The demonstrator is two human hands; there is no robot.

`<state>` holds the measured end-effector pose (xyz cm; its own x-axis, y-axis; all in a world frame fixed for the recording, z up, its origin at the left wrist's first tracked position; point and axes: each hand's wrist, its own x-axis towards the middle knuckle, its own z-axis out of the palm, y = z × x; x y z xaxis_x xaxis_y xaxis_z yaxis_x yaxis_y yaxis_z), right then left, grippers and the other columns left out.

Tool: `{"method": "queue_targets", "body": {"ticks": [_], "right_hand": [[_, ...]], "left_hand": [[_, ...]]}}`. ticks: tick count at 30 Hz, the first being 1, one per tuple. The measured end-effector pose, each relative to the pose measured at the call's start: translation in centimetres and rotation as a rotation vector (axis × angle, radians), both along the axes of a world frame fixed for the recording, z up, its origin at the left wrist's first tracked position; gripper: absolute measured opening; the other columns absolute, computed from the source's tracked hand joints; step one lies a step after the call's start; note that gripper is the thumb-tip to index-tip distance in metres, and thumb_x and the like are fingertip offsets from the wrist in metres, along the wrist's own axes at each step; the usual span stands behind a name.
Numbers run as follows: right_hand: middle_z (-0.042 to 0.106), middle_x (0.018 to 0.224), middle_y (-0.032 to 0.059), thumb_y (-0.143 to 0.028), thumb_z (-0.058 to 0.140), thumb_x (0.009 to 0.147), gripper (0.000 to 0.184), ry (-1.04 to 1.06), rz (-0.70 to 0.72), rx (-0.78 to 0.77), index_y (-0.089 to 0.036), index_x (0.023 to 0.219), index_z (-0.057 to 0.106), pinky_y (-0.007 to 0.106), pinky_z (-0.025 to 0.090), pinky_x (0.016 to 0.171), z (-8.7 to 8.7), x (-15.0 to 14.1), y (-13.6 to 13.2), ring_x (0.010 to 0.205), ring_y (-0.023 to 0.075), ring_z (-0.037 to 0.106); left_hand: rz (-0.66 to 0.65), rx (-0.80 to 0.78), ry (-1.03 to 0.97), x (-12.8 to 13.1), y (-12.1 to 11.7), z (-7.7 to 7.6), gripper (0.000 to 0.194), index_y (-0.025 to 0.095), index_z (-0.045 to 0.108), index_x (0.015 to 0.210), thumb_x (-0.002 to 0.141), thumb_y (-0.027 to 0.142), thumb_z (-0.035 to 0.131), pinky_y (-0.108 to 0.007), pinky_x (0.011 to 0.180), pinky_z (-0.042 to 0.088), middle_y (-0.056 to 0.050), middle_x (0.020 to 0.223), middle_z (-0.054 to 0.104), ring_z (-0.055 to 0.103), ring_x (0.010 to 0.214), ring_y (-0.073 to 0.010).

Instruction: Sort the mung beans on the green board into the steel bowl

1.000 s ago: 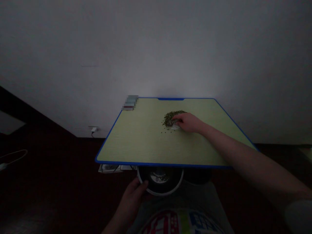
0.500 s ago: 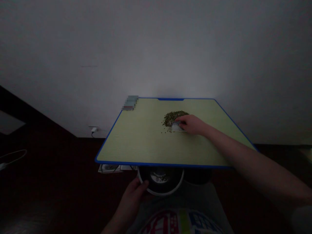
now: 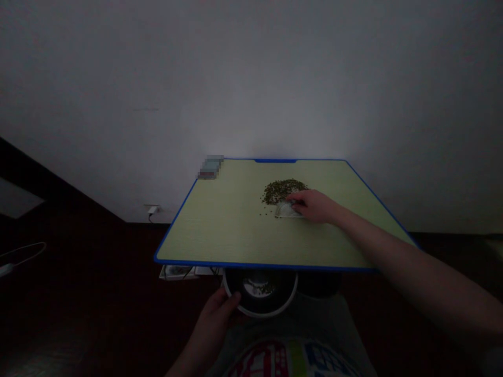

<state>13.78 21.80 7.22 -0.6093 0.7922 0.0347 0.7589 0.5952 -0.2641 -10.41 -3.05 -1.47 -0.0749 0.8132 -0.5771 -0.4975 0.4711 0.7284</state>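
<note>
Right hand (image 3: 303, 203) pinches a pale sheet (image 3: 285, 210) (material unclear from here) at the near edge of the grain heap (image 3: 281, 188) on the table (image 3: 220, 225); left hand (image 3: 215, 314) closes on the left rim of the bowl (image 3: 261, 315), below. Sheet probably light, bendable: grip right end. Grains likely roll.

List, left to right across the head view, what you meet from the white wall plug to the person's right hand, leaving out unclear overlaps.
White wall plug → left hand → bowl → right hand
</note>
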Motion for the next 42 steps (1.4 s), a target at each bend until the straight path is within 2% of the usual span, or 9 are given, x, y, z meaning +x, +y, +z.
{"method": "queue_targets", "body": {"ticks": [11,19,25,34,42], "right_hand": [[0.071,0.094,0.0046,-0.022,0.052,0.08,0.037,0.002,-0.031,-0.034,-0.02,0.115,0.064,0.026,0.044,0.072,0.5,0.6,-1.3,0.08,0.0174,0.063],[0.07,0.086,0.0046,-0.024,0.051,0.08,0.038,0.004,-0.053,-0.047,-0.02,0.116,0.064,0.025,0.042,0.067,0.3,0.8,-1.6,0.074,0.0171,0.061],[0.07,0.092,0.0065,-0.022,0.05,0.08,0.038,0.027,-0.048,-0.001,-0.018,0.114,0.065,0.026,0.042,0.069,0.2,0.5,-1.5,0.078,0.018,0.061],[0.069,0.088,0.0052,-0.022,0.052,0.08,0.037,0.042,-0.017,-0.056,-0.019,0.114,0.064,0.025,0.041,0.068,0.2,0.6,-1.4,0.074,0.0161,0.06],[0.067,0.074,0.0031,-0.021,0.051,0.079,0.036,0.056,-0.01,-0.092,-0.019,0.112,0.065,0.025,0.037,0.061,0.2,-0.1,-2.7,0.064,0.0143,0.056]], "left_hand": [[-0.007,-0.009,0.014,0.3,0.1,0.9,0.021,0.015,0.068,0.09,0.072,0.027,0.069,-0.036,0.071,0.055,-0.009,0.089,0.077,0.071,0.083,-0.0274],[0.008,-0.024,-0.014,0.3,0.0,0.4,0.031,0.014,0.068,0.096,0.069,0.029,0.073,-0.037,0.074,0.055,-0.012,0.093,0.076,0.07,0.087,-0.0286],[-0.008,-0.003,-0.001,0.2,0.1,0.4,0.031,0.014,0.068,0.098,0.07,0.028,0.072,-0.036,0.072,0.055,-0.011,0.093,0.076,0.071,0.084,-0.0274],[0.003,-0.015,-0.014,0.3,0.0,0.5,0.028,0.014,0.068,0.096,0.071,0.027,0.071,-0.036,0.072,0.055,-0.011,0.09,0.077,0.07,0.087,-0.0279],[-0.016,0.006,-0.011,0.2,0.0,0.5,0.03,0.014,0.069,0.098,0.072,0.029,0.07,-0.036,0.074,0.055,-0.012,0.094,0.076,0.07,0.088,-0.0279]]}}
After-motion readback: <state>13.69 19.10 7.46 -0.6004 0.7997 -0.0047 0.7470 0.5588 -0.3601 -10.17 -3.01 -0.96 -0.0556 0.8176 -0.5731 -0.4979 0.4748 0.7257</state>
